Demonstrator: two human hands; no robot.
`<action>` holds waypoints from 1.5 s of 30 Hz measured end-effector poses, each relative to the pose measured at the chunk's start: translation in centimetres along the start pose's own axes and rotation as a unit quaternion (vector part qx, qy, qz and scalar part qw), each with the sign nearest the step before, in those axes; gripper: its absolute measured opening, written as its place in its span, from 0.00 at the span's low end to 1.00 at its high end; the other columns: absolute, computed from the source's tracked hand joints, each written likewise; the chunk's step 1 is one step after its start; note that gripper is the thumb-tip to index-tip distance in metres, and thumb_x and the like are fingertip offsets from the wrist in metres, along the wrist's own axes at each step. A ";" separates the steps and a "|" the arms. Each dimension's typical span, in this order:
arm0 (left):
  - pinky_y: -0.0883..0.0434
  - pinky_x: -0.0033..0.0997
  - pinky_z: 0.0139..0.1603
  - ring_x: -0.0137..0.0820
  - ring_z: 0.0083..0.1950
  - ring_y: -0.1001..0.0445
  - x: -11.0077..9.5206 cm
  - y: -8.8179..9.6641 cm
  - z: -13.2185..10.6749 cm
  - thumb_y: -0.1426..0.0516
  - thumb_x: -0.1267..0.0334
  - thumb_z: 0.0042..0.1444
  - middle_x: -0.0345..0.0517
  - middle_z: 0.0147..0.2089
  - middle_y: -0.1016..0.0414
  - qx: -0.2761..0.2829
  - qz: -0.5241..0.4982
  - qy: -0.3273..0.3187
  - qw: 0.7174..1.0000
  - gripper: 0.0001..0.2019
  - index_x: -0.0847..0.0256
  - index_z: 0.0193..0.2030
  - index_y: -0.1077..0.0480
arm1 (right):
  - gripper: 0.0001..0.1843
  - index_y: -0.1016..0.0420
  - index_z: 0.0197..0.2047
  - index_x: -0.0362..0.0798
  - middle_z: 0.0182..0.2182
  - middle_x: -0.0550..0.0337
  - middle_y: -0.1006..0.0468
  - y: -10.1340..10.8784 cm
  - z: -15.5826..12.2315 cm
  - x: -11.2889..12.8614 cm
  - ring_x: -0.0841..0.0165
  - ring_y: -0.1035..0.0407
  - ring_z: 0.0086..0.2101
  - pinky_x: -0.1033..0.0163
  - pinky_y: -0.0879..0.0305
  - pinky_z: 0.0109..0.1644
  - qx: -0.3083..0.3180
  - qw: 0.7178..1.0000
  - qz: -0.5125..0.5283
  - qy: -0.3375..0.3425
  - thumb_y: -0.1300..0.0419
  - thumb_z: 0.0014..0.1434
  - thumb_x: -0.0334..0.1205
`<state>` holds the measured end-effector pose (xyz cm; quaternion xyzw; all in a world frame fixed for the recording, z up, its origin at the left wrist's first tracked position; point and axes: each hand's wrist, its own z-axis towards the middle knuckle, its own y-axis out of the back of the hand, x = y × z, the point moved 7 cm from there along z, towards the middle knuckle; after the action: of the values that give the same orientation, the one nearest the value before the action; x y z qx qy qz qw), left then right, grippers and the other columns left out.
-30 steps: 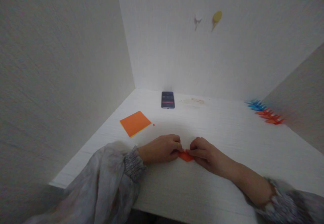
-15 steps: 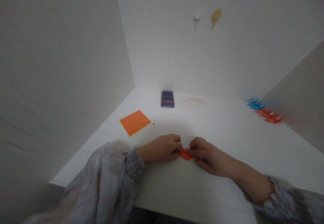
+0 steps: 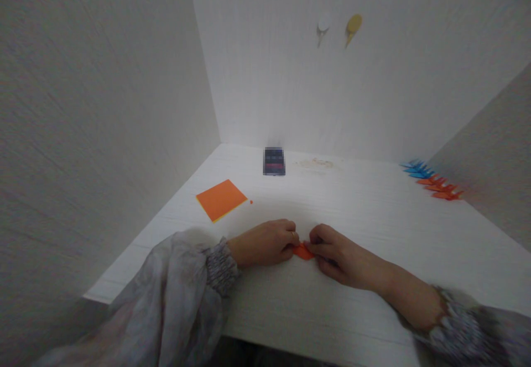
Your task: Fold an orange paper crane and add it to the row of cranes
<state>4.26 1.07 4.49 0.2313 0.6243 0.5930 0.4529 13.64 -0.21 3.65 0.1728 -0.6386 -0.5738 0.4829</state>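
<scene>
A small folded piece of orange paper (image 3: 303, 251) lies low over the white table near its front edge, between my two hands. My left hand (image 3: 274, 241) is closed on its left end, with a ring on one finger. From the other side, my right hand (image 3: 341, 255) pinches the paper's right part between thumb and fingers. The fingers cover both ends, so the full folded shape is hidden.
Flat orange paper sheets (image 3: 221, 200) lie at the left, with a tiny orange scrap (image 3: 251, 202) beside them. A dark pixelated box (image 3: 274, 161) stands by the back wall. Blue folded papers (image 3: 418, 169) and orange folded papers (image 3: 440, 185) line the right wall. Two hooks (image 3: 354, 24) hang above.
Both hands stay on the folded orange paper in almost the same place. The fingers of my right hand have shifted very slightly to the left.
</scene>
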 end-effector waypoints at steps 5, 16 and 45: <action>0.36 0.25 0.38 0.29 0.37 0.35 -0.2 -0.1 -0.1 0.50 0.70 0.51 0.44 0.35 0.34 0.010 0.046 -0.002 0.999 0.09 0.62 0.39 0.32 | 0.11 0.30 0.38 0.43 0.36 0.53 0.38 0.1 0.0 -0.1 0.68 0.40 0.37 0.63 0.38 0.42 -0.005 1.000 0.011 -0.001 0.49 0.51 0.27; 0.36 0.27 0.34 0.30 0.36 0.35 -0.8 -0.3 -0.2 0.52 0.66 0.55 0.44 0.36 0.34 0.023 0.140 -0.032 0.989 0.10 0.60 0.41 0.32 | 0.11 0.29 0.38 0.43 0.36 0.53 0.36 0.3 0.1 -0.2 0.69 0.38 0.36 0.63 0.37 0.41 -0.011 1.000 0.019 -0.008 0.49 0.52 0.28; 0.35 0.26 0.36 0.29 0.37 0.34 -0.5 -0.1 -0.2 0.50 0.69 0.52 0.43 0.37 0.34 0.031 0.067 -0.005 0.997 0.09 0.61 0.40 0.34 | 0.06 0.30 0.34 0.46 0.32 0.56 0.32 0.7 -0.1 -1.5 0.68 0.36 0.33 0.63 0.37 0.36 -0.112 0.992 0.016 -0.056 0.48 0.54 0.32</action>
<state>4.40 0.54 4.52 0.2896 0.6234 0.6010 0.4077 14.67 1.06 3.62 0.0751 -0.5990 -0.6423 0.4723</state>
